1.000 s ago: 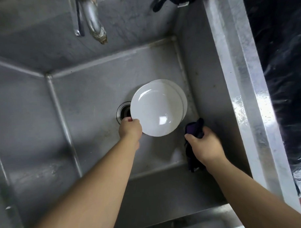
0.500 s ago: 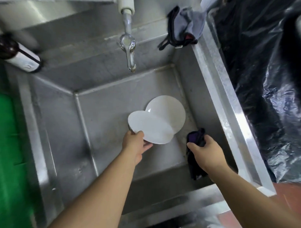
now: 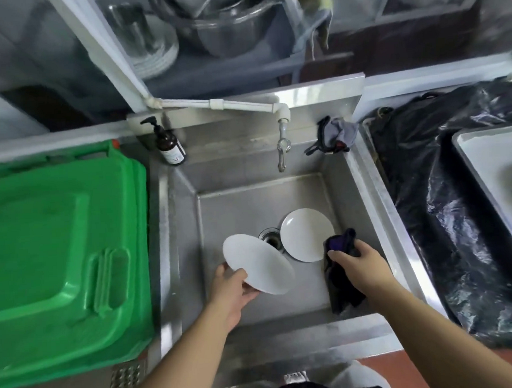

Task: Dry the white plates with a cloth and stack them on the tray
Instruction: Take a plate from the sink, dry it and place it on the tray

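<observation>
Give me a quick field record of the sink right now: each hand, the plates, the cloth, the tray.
left hand: grips the lifted plate by its near rim, tilted
right hand: holds the dark cloth
second plate: lies flat on the sink floor beside the drain
tray: far right, a plate stack partly in view

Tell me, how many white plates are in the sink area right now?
2. One plate is tilted up in the left hand. The other plate lies on the sink floor beside the drain. More plates show at the tray's right edge, cut off.
</observation>
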Demonstrator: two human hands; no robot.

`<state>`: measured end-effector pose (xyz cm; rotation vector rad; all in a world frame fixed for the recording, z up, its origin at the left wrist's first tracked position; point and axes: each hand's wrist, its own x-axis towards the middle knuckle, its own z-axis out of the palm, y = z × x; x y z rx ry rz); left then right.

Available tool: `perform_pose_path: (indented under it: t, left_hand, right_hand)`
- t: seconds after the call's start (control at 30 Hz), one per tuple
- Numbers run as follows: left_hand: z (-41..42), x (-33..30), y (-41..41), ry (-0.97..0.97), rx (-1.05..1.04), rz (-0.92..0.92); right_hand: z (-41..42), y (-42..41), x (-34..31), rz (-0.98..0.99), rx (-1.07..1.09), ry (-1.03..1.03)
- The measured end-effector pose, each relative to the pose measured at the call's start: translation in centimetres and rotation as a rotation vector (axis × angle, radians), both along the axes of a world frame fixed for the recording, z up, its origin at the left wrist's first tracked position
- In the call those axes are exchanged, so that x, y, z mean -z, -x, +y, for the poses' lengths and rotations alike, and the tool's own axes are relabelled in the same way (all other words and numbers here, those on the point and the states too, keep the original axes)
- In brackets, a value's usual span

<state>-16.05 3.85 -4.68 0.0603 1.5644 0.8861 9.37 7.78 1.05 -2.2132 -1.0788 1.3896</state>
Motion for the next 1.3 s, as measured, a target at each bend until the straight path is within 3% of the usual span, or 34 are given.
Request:
perform_pose_path:
  t: [0.2,0.33,0.53,0.73,0.97,1.13,1.3]
  left_hand:
    - [-2.0,-5.5,0.3,-0.161,-0.067,-0.064]
    - [-2.5,-9.5,-0.7,-0.285,-0.090,-0.071]
    - [-2.3,-15.7,-4.1,-0.471,-0.058,-0.009]
    - [-2.0,-20.7,-7.2,-0.651,-0.049,-0.023]
    - [-0.2,-24.6,-7.1,-0.780,-0.048,-0.005]
    - [-0.2,-26.5,-7.2,-0.791,0.147,0.086]
    - [-1.0,-27.8,-7.1,-0.831,0.196,0.052]
  right_hand:
    - [0.7,1.4,-4.2,0.109,-0.020,-0.107]
    - [1.6,1.6,-7.6,0.114,-0.147,-0.263]
    - [4.0,1.4,-14.5,-0.094,-0.545,-0.633]
    - [5.4,0.8,-17.5,-0.527,-0.988,-0.988]
    - [3.4,0.3,-19.0,-0.405,-0.977,-1.061]
    - [2.7,3.4,-21.9,-0.181,-1.008,-1.245]
    - [6.0,5.6,-26.6,-0.257,-0.844,-1.459]
